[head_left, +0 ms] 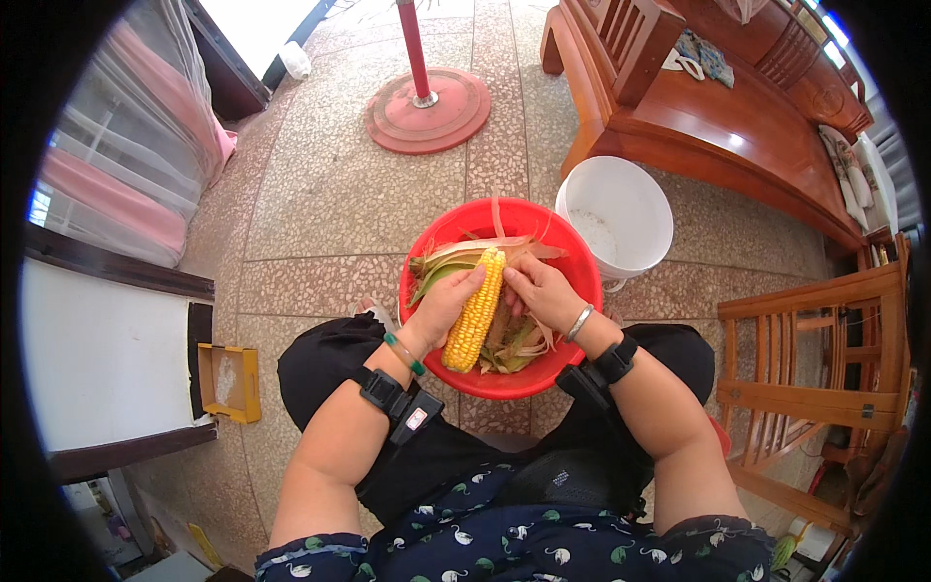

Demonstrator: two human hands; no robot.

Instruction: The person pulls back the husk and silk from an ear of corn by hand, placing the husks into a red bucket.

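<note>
A husked yellow corn cob (475, 310) is tilted over a red basin (427, 233), its upper end leaning right. My left hand (438, 308) is wrapped round its left side, thumb along the kernels. Close against the cob's upper right side is my right hand (545, 294), fingers curled and thumb bent in. What is between those fingers, if anything, is too small to make out. Green and pale corn husks (524, 351) with brownish silk lie in the basin under both hands, partly hidden by them.
A white bucket (621, 215) with some pale bits inside stands right of the basin. Beyond are a red round stand base (429, 110) and a wooden bench (698, 126). A wooden chair (815, 393) is at right, a yellow box (230, 383) at left.
</note>
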